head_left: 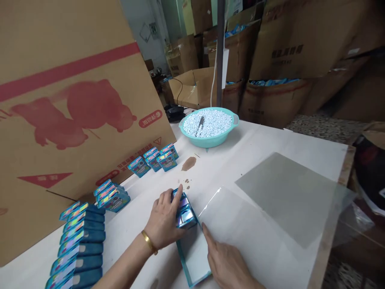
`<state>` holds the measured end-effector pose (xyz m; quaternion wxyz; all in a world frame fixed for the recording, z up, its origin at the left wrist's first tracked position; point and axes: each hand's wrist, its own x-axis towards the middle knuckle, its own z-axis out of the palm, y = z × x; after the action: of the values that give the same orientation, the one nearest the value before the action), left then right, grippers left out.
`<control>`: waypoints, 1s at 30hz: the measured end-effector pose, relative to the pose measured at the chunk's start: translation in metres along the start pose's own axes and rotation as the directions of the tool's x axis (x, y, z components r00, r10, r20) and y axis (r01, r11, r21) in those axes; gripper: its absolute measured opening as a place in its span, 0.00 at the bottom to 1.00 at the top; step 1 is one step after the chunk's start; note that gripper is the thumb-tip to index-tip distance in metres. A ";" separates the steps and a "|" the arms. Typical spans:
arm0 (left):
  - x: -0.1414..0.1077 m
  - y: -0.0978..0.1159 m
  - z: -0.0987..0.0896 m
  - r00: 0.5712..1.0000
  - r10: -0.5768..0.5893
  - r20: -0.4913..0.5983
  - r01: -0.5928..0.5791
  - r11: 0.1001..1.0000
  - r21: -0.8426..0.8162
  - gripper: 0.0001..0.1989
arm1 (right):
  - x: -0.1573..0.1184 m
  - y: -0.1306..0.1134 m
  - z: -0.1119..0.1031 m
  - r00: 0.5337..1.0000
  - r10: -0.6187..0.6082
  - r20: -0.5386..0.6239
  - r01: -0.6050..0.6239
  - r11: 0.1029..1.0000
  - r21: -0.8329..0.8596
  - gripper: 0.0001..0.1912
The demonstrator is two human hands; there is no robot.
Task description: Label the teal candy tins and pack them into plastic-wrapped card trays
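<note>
A shallow blue-rimmed box tray with a pale inside lies on the white table in front of me. Small shiny blue boxes stand at its far end. My left hand, with a gold bracelet at the wrist, is closed around these boxes, thumb at the near side and index finger along the top. My right hand is at the tray's right wall, its index finger stretched along the edge and the other fingers curled. Its thumb is hidden. The near part of the tray holds nothing.
A row of blue boxes and smaller groups of blue boxes stand by a large carton on the left. A turquoise basin of pale pellets sits behind. Clear plastic sheets lie at right.
</note>
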<state>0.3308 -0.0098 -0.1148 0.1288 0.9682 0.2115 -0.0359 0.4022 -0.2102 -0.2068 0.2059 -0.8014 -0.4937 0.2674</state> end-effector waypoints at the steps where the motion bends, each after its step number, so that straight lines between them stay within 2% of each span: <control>1: 0.004 -0.011 -0.008 0.998 0.057 0.027 -0.056 0.998 -0.033 0.56 | 0.002 0.003 -0.006 1.000 -0.016 -0.011 0.017 0.997 0.080 0.29; 3: 0.019 -0.042 -0.027 0.995 0.103 -0.012 -0.103 0.990 -0.099 0.46 | 0.015 0.010 -0.027 0.996 -0.028 -0.090 0.051 0.965 0.259 0.29; 5: 0.042 -0.080 -0.043 0.976 -0.038 -0.214 0.010 0.991 -0.132 0.34 | 0.051 0.017 -0.053 0.977 0.002 -0.212 0.083 0.916 0.392 0.31; 7: 0.070 -0.118 -0.050 0.890 -0.261 -0.375 0.193 0.959 -0.209 0.29 | 0.109 0.020 -0.077 0.934 -0.064 -0.353 0.220 0.879 0.423 0.41; 8: 0.084 -0.134 -0.049 0.856 -0.359 -0.371 0.261 0.921 -0.289 0.30 | 0.145 0.020 -0.086 0.916 -0.119 -0.382 0.285 0.864 0.415 0.50; 9: 0.097 -0.148 -0.045 0.840 -0.430 -0.330 0.296 0.874 -0.385 0.32 | 0.182 0.018 -0.094 0.908 -0.190 -0.374 0.341 0.854 0.393 0.57; 11: 0.117 -0.165 -0.031 0.842 -0.492 -0.221 0.298 0.766 -0.570 0.37 | 0.254 0.012 -0.101 0.918 -0.287 -0.273 0.377 0.846 0.377 0.69; 13: 0.128 -0.173 -0.013 0.841 -0.504 -0.197 0.252 0.686 -0.683 0.42 | 0.312 0.006 -0.098 0.924 -0.313 -0.221 0.380 0.821 0.426 0.74; 15: 0.133 -0.174 0.005 0.817 -0.511 -0.267 0.187 0.672 -0.717 0.46 | 0.349 0.001 -0.089 0.909 -0.358 -0.215 0.417 0.748 0.516 0.72; 17: 0.133 -0.173 0.019 0.804 -0.481 -0.350 0.103 0.692 -0.714 0.48 | 0.365 -0.001 -0.078 0.876 -0.422 -0.234 0.470 0.638 0.609 0.67; 19: 0.133 -0.174 0.029 0.785 -0.448 -0.428 0.031 0.718 -0.695 0.48 | 0.368 0.000 -0.069 0.847 -0.475 -0.240 0.500 0.556 0.663 0.62; 23: 0.128 -0.188 0.041 0.711 -0.463 -0.529 -0.008 0.748 -0.664 0.49 | 0.355 0.003 -0.064 0.838 -0.488 -0.244 0.516 0.564 0.645 0.53; 27: 0.113 -0.203 0.049 0.729 -0.501 -0.467 -0.072 0.622 -0.780 0.29 | 0.343 0.005 -0.063 0.850 -0.469 -0.242 0.502 0.577 0.644 0.43; 30: 0.107 -0.204 0.051 0.703 -0.528 -0.476 -0.077 0.608 -0.790 0.23 | 0.335 0.004 -0.062 0.813 -0.562 -0.155 0.507 0.551 0.662 0.43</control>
<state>0.3419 0.1986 -0.2253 0.4320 0.7249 0.3681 0.3904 0.5680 0.0860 -0.2365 0.5354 -0.4704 -0.5884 0.3821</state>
